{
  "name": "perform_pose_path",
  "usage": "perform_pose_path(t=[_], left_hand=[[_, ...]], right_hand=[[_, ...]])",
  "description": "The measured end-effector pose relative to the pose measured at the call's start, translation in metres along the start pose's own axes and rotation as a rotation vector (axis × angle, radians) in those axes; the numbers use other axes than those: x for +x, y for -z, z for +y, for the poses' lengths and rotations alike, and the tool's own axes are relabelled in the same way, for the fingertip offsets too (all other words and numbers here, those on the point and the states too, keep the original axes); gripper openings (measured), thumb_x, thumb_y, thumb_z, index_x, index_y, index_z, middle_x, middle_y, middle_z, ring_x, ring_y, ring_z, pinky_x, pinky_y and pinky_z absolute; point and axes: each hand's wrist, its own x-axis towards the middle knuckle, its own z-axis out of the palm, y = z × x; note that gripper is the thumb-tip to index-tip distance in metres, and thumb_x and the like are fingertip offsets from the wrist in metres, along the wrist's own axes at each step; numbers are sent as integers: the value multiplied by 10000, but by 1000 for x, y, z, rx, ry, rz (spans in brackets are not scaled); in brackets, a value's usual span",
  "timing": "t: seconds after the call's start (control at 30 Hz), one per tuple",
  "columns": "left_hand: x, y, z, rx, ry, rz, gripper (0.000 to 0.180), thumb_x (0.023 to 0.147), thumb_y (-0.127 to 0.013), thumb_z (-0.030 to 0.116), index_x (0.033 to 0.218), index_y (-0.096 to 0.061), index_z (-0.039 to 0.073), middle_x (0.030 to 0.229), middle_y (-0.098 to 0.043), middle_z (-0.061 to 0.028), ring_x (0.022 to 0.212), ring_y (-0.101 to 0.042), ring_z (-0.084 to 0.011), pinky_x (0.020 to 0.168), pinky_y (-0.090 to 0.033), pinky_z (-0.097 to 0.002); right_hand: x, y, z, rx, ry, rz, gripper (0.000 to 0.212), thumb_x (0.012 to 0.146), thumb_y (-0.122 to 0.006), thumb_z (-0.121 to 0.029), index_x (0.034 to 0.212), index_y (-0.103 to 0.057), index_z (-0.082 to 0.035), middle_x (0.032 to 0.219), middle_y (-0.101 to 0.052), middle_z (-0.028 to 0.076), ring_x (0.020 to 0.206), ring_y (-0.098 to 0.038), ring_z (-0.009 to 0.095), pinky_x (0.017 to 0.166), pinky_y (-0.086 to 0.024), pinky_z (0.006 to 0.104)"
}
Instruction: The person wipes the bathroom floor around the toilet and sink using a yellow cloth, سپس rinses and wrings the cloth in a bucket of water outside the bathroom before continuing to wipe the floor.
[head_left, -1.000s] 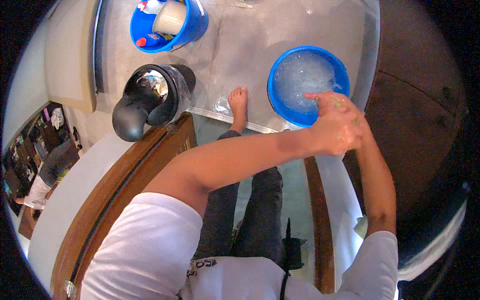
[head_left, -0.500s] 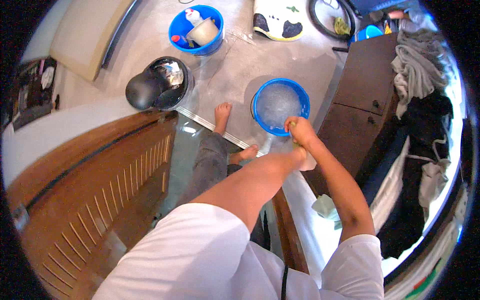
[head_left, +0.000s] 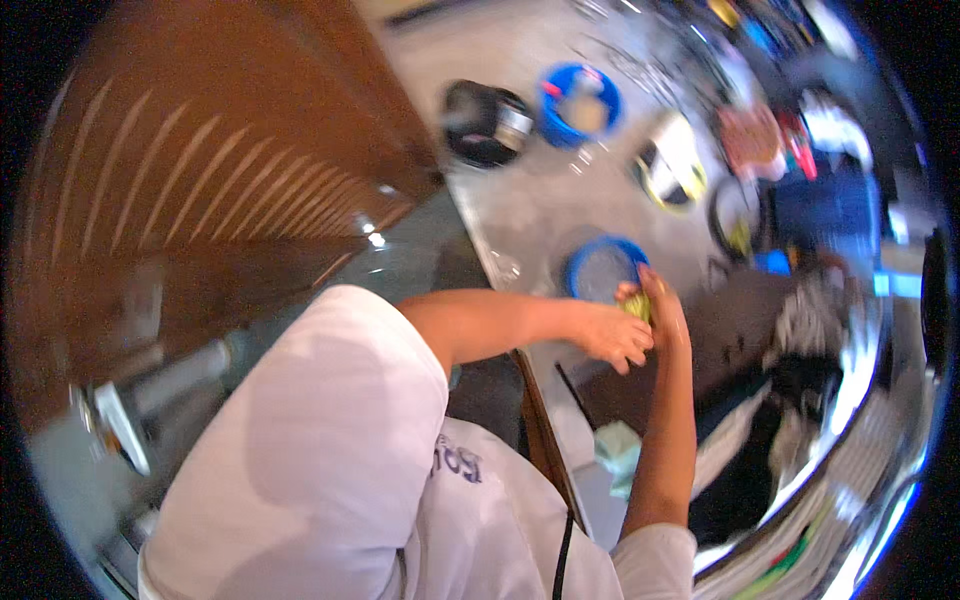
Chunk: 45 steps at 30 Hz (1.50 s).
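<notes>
A crumpled yellow-green cloth (head_left: 637,305) is bunched between my two hands, beside the near right rim of a blue bucket (head_left: 574,275). The bucket holds cloudy, sudsy-looking water. My right hand (head_left: 667,308) wraps the cloth from the right, its fingers curled at the top. From the left, my left hand (head_left: 603,334) presses against the lower part of the cloth with bent fingers. Motion blur softens the cloth's edges, and the hands cover part of it.
Another blue bucket (head_left: 550,120) with containers stands farther off, next to a black round bin (head_left: 475,125). A white and black mat (head_left: 672,165) lies on the floor. Brown wooden furniture (head_left: 200,150) fills the left; a dark cabinet (head_left: 720,310) and piled clothes (head_left: 815,320) lie right.
The view has swung, so the buckets and bin appear farther right. My hands have come together around the cloth, now more visible, and the left hand's fingers show clearly.
</notes>
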Motion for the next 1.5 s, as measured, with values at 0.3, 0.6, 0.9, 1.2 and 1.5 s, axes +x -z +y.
perform_pose_path(t=[0.3, 0.6, 0.9, 1.2, 1.5], left_hand=[[-211, 89, 367, 18, 2198, 766, 358, 835, -491, 178, 1173, -437, 72, 1155, -468, -198, 1027, -467, -373, 862, -403, -430], [-159, 186, 740, -303, 2160, 1869, 525, 849, -509, 415, 1153, -475, -11, 1075, -570, -141, 933, -565, -226, 824, -442, -354], [-124, 124, 803, 514, 2010, 2421, 477, 760, -542, 174, 1186, -445, -18, 992, -577, -84, 861, -539, -162, 769, -420, -264], [-90, 200, 736, 317, 2356, 1737, 455, 677, -642, 235, 1059, -477, 53, 1003, -550, -98, 932, -539, -241, 777, -430, -348], [-127, 137, 794, 2183, 1356, 2396, 228, 783, -530, 91, 1010, -510, 90, 956, -561, -45, 843, -556, -204, 712, -440, -338]], right_hand=[[-125, -315, 158, -447, 57, -754, 563, 726, -444, -6, 1284, -385, -53, 1199, -457, 117, 1098, -457, 236, 916, -378, 301], [-219, -493, 245, -1554, 457, -1353, 391, 794, -517, -55, 1182, -468, -47, 1149, -531, 152, 1023, -531, 221, 846, -419, 303], [-288, -573, 285, -1521, 786, -1809, 565, 762, -612, -110, 1265, -366, -28, 1228, -437, 185, 1122, -446, 270, 926, -366, 357], [-323, -638, 268, -1627, 575, -1977, 503, 692, -669, -183, 1141, -506, -23, 1019, -591, 163, 991, -566, 255, 829, -433, 340], [-429, -624, 277, -1194, 77, -2244, 285, 839, -581, -176, 1024, -514, 29, 935, -572, 55, 845, -509, 86, 752, -419, 237]])
